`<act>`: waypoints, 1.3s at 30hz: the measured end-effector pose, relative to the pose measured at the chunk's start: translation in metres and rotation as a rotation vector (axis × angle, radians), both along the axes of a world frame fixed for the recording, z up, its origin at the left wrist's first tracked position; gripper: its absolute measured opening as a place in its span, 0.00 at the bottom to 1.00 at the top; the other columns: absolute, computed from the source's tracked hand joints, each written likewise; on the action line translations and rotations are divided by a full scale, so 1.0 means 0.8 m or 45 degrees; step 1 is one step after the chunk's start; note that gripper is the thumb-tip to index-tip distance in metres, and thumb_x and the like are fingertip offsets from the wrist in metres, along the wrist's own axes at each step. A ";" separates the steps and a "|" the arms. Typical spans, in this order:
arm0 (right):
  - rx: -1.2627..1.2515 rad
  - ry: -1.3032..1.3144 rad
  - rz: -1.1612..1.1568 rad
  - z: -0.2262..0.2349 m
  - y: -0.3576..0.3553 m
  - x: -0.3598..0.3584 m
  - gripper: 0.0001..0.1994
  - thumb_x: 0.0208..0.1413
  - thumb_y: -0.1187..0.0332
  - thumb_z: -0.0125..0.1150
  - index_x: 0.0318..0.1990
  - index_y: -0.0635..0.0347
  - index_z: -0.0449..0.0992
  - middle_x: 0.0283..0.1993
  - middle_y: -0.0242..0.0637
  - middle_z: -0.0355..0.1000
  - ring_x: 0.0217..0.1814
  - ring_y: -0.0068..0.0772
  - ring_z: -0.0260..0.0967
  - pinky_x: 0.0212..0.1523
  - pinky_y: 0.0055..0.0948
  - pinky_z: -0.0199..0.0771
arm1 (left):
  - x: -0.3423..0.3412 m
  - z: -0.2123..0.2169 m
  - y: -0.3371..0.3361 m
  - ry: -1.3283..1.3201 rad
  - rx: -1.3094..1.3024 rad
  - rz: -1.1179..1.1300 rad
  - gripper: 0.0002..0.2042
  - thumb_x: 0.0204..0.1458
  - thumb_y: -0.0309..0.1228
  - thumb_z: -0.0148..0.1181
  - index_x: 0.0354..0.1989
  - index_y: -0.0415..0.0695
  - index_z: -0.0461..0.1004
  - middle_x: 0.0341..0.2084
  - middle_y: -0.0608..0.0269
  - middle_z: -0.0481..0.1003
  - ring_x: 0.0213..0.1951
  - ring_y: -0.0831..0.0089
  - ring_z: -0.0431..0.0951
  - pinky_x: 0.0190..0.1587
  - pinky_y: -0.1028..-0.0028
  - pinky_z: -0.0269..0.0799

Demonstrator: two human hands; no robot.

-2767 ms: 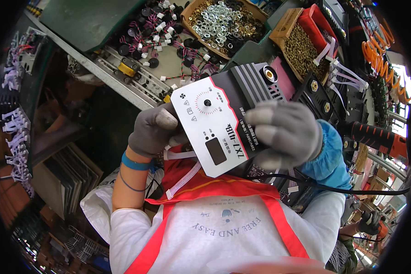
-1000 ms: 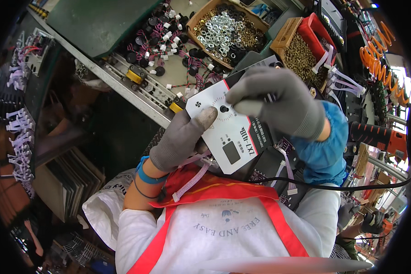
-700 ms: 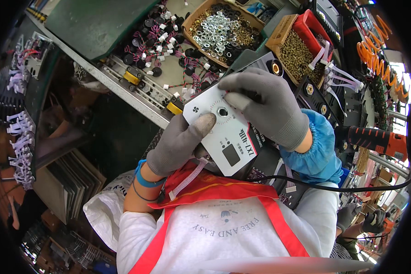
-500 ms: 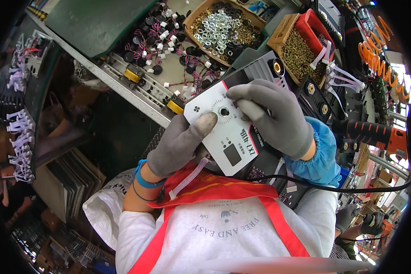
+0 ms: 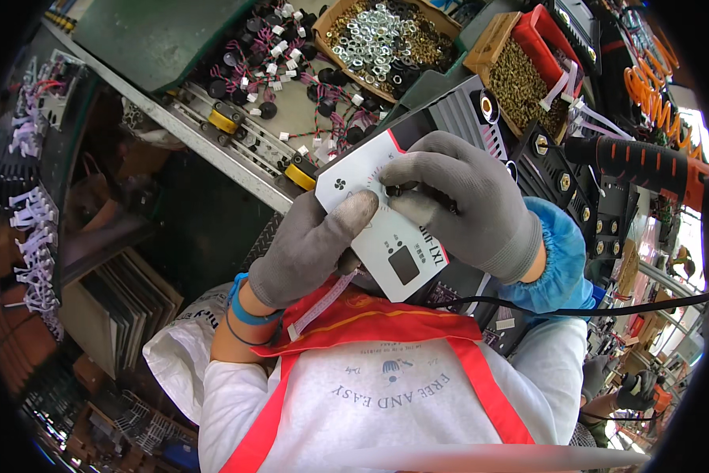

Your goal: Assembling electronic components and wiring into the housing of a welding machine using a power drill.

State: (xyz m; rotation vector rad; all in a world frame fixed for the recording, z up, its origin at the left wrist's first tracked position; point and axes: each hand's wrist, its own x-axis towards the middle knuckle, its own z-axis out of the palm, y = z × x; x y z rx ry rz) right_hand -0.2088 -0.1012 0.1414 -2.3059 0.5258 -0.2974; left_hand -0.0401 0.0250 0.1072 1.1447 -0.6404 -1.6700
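Note:
My left hand [image 5: 311,244], in a grey glove, grips a white control panel [image 5: 340,167] by its left edge, thumb on the face and fingers behind. The panel has a red edge, a fan symbol and a small dark display window [image 5: 404,266]. My right hand [image 5: 468,205], also gloved in grey, is closed in a pinch over the panel's middle. Its fingers cover the round shaft hole there. A bit of something dark shows between thumb and forefinger, too small and hidden to name. Under the panel's upper right lies a black ribbed housing [image 5: 458,110].
Beyond the panel stand a box of nuts and washers [image 5: 378,47], a box of brass fittings [image 5: 516,87] and a red bin [image 5: 545,39]. Wired buzzers [image 5: 267,109] lie scattered at the back. A power screwdriver [image 5: 638,162] hangs at right, its black cable crossing beside my right sleeve.
My right hand has moved left over the panel's middle, its fingertips now covering the hole that showed before. The screwdriver has swung slightly left and upward. My left hand keeps its grip.

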 end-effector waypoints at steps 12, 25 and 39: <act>-0.248 0.238 0.232 0.034 -0.017 0.008 0.15 0.49 0.69 0.65 0.46 0.54 0.77 0.39 0.39 0.71 0.35 0.43 0.73 0.34 0.33 0.75 | 0.000 0.011 -0.001 0.076 0.005 -0.024 0.22 0.61 0.44 0.49 0.50 0.34 0.68 0.34 0.59 0.78 0.36 0.76 0.79 0.33 0.79 0.75; -0.551 0.074 0.530 0.026 -0.032 0.009 0.08 0.44 0.72 0.57 0.34 0.59 0.72 0.34 0.39 0.65 0.36 0.42 0.71 0.36 0.37 0.74 | 0.000 0.016 -0.001 0.051 0.015 -0.018 0.23 0.61 0.43 0.49 0.53 0.35 0.66 0.38 0.59 0.77 0.36 0.76 0.79 0.34 0.78 0.76; -0.654 0.063 0.203 0.001 -0.006 0.009 0.04 0.48 0.65 0.56 0.31 0.52 0.71 0.27 0.29 0.63 0.29 0.29 0.67 0.33 0.29 0.67 | -0.007 0.011 -0.002 -0.063 0.042 0.047 0.22 0.62 0.46 0.48 0.50 0.37 0.68 0.25 0.62 0.77 0.17 0.85 0.70 0.17 0.84 0.60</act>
